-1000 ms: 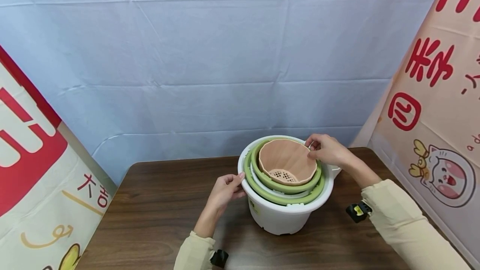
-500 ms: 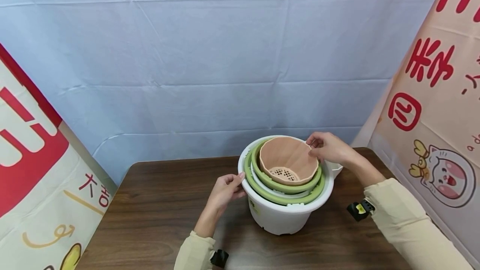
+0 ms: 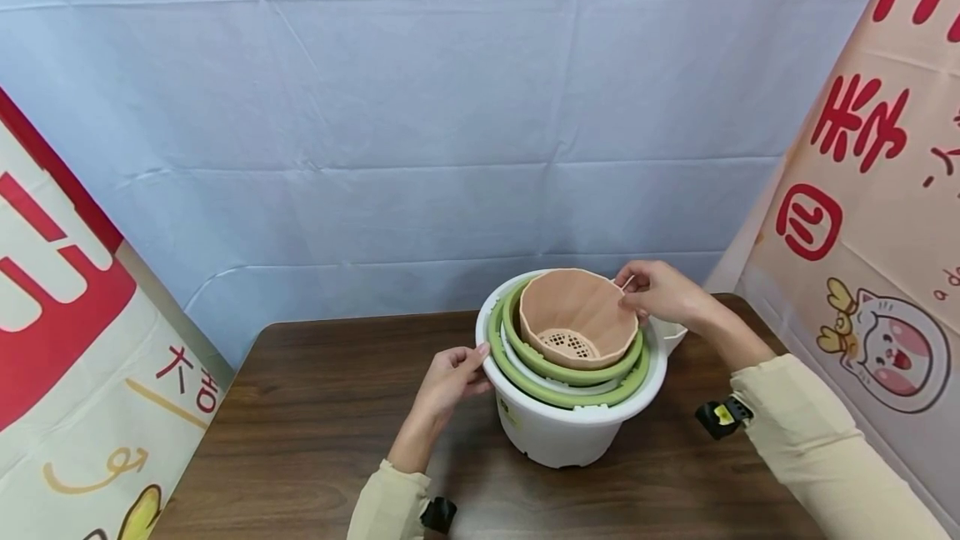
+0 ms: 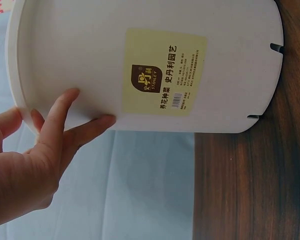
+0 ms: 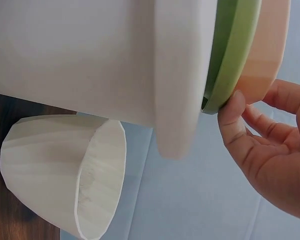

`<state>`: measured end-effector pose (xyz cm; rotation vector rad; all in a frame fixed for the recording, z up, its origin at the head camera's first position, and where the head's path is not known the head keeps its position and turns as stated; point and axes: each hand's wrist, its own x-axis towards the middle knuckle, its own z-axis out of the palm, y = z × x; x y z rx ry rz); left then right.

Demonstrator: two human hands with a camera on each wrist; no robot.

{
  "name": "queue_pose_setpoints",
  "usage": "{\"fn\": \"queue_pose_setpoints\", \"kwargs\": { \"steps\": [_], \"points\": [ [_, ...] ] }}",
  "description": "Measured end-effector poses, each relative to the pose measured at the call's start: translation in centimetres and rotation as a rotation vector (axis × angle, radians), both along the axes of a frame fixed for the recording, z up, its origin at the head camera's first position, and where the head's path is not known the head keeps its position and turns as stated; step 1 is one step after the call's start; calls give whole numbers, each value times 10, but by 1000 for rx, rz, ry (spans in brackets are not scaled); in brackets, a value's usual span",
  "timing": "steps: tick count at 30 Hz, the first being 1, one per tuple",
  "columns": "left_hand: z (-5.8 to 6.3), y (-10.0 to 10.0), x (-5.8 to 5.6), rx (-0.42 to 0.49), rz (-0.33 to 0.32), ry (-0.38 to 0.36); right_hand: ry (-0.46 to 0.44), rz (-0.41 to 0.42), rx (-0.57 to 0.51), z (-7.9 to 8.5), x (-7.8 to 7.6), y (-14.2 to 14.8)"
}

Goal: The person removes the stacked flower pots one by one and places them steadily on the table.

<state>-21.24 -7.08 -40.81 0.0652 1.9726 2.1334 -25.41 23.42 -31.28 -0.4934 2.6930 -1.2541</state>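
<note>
The right sleeve (image 3: 817,440) is cream, softly creased; beside its cuff (image 3: 754,390) sits a boxy black wrist camera (image 3: 716,422) bearing a yellow patch (image 3: 724,415), perhaps a label. The left sleeve (image 3: 386,507) matches, with another black camera (image 3: 438,516).

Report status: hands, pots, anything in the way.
Left hand grips white pot. Right hand pinches peach pot at rim. Peach pot within inner green pot. Cream pot upright beside white pot, apparently blocking neither hand.

Pots (image 3: 577,307) in planter (image 3: 558,440) on table (image 3: 322,407)

Soft, diffuse light — hazy shadow on the white pot (image 4: 100,65), faint sheen on the desk (image 3: 337,407) — right-wrist view dimmer.
</note>
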Motion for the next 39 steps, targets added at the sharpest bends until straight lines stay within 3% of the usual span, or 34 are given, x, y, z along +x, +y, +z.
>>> {"fn": "queue_pose_setpoints", "kwargs": {
  "steps": [39],
  "points": [
    [0, 1, 0, -3, 16, -14, -20, -53, -40, 10, 4, 1]
  ]
}}
